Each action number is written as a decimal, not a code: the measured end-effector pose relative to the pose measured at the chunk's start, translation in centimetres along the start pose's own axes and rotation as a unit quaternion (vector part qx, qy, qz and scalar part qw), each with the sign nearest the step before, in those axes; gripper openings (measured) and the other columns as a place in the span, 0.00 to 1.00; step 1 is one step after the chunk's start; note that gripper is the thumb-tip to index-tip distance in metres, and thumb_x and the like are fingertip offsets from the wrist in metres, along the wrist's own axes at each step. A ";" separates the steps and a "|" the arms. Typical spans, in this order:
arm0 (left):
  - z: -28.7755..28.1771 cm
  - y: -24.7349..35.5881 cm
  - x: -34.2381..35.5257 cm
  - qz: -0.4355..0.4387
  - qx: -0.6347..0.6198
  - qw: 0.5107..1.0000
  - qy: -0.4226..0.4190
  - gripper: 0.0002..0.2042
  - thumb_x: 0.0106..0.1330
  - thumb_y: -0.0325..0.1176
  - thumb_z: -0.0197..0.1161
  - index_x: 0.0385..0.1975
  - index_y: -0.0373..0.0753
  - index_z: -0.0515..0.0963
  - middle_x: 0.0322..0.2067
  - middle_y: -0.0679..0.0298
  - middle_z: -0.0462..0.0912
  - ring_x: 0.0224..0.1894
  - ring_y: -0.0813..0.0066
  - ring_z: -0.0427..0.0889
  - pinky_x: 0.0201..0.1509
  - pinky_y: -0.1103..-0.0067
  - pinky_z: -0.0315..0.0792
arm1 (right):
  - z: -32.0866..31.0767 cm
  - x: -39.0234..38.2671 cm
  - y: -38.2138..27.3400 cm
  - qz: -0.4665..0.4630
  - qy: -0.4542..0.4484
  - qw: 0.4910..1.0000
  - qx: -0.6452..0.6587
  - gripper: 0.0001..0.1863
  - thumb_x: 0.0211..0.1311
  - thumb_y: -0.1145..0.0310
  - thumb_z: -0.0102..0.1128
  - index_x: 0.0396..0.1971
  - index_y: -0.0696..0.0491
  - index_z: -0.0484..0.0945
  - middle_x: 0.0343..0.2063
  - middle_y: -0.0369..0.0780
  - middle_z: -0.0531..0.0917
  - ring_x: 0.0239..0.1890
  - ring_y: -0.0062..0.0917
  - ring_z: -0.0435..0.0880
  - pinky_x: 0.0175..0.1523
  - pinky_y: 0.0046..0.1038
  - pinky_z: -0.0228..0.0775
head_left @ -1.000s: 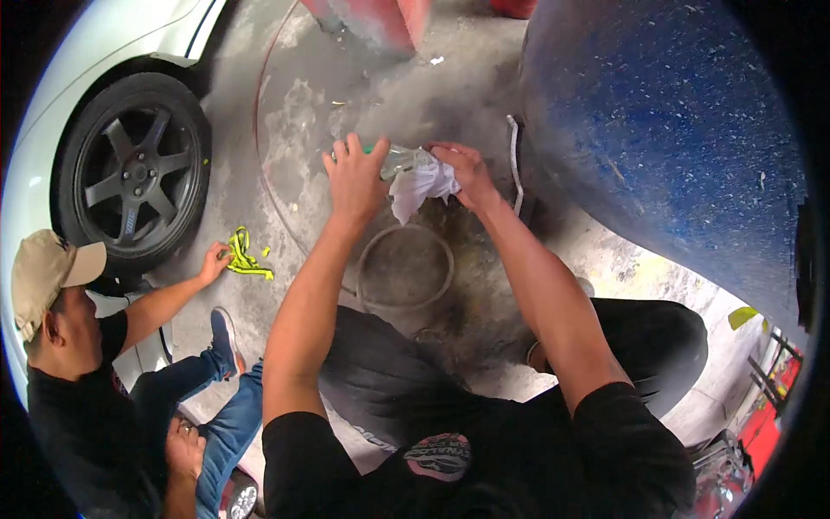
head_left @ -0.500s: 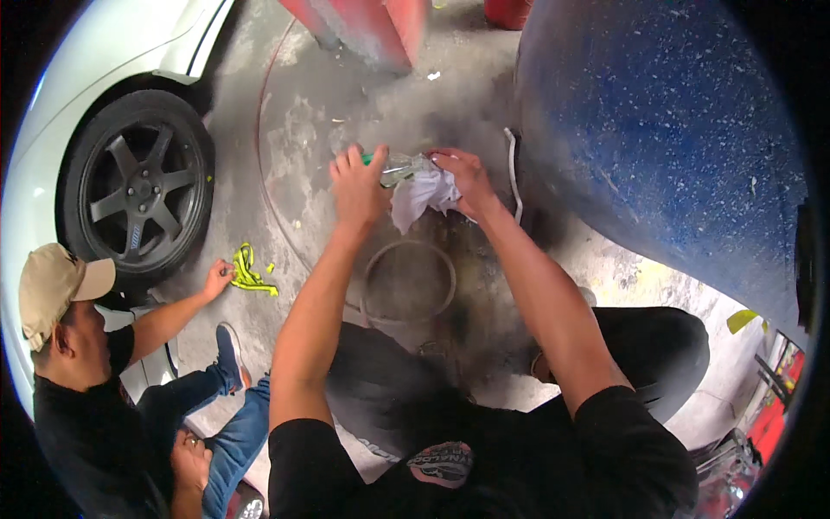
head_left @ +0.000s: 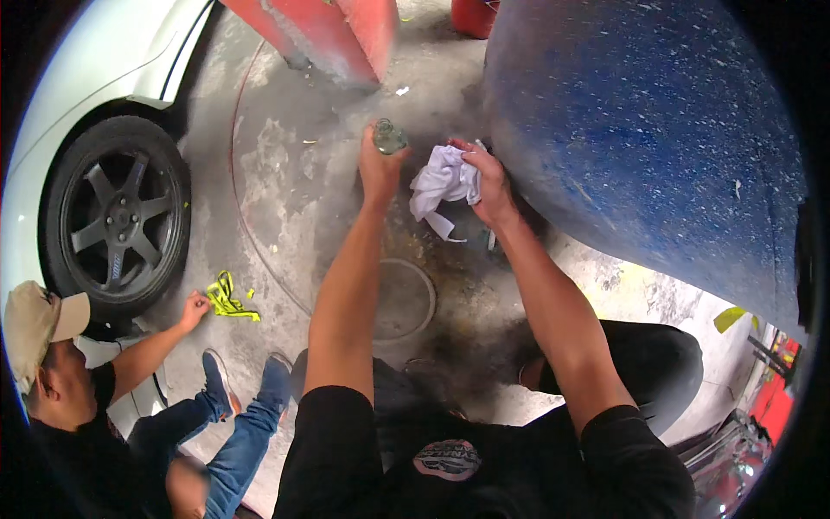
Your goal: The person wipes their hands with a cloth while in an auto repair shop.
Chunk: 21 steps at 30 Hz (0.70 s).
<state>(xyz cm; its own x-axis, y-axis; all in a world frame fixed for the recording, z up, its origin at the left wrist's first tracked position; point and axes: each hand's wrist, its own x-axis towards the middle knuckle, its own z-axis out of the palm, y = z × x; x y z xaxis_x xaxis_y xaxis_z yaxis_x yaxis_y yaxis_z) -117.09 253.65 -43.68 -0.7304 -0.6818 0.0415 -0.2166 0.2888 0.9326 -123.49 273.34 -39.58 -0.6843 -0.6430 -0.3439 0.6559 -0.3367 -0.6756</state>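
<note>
My left hand [head_left: 378, 171] is closed round a small clear bottle [head_left: 391, 138], its narrow end turned up toward me. What is inside it I cannot make out. To the right, my right hand [head_left: 491, 183] grips a crumpled white cloth [head_left: 443, 180], and a loose strip of it hangs down. A gap of bare floor shows between the bottle and the cloth. Both arms reach forward over a round ring-shaped mark or rim [head_left: 430, 298] on the concrete, partly hidden by my left forearm.
A large blue, white-speckled curved body [head_left: 640, 130] fills the right side. At left stands a white car with a dark wheel [head_left: 121, 221]. Beside it a seated person [head_left: 78, 406] touches a yellow-green strap [head_left: 226, 298]. A thin hose [head_left: 238, 186] crosses the floor; a red block [head_left: 346, 43] stands ahead.
My hands have drawn apart: the bottle has left the cloth and been tipped upward in my left hand. The cloth is bunched up in my right hand. The whole view has shifted slightly.
</note>
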 end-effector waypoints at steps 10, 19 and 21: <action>-3.4 0.6 -9.0 -0.346 -0.538 0.765 -0.075 0.27 0.78 0.53 0.48 0.62 0.35 0.71 0.57 0.57 0.79 0.57 0.60 0.79 0.62 0.68 0.73 | 1.2 -3.4 4.5 -0.137 0.057 0.973 -0.178 0.21 0.66 0.66 0.55 0.56 0.60 0.79 0.55 0.44 0.82 0.57 0.32 0.80 0.65 0.32 0.67; -4.2 7.5 -14.5 -0.304 -0.503 0.804 -0.094 0.30 0.82 0.55 0.33 0.71 0.38 0.62 0.67 0.57 0.69 0.69 0.61 0.68 0.73 0.66 0.63 | 8.1 -6.4 8.4 -0.274 0.042 0.825 -0.492 0.17 0.68 0.72 0.54 0.53 0.61 0.79 0.59 0.52 0.78 0.64 0.44 0.74 0.65 0.37 0.67; -2.6 5.6 -15.2 -0.316 -0.533 0.781 -0.084 0.29 0.82 0.54 0.33 0.70 0.37 0.63 0.67 0.58 0.71 0.68 0.63 0.69 0.72 0.68 0.63 | 7.3 -8.6 11.3 -0.382 0.094 0.783 -0.483 0.17 0.64 0.76 0.51 0.51 0.59 0.80 0.56 0.54 0.78 0.64 0.49 0.71 0.64 0.43 0.66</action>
<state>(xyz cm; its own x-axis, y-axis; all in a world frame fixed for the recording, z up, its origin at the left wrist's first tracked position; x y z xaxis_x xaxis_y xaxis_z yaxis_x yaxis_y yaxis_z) -105.49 263.86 -38.17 -0.7902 -0.3376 -0.5115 0.0275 -0.8533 0.5206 -107.84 270.02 -39.48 -0.8532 -0.3654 0.3723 -0.4519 0.1612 -0.8774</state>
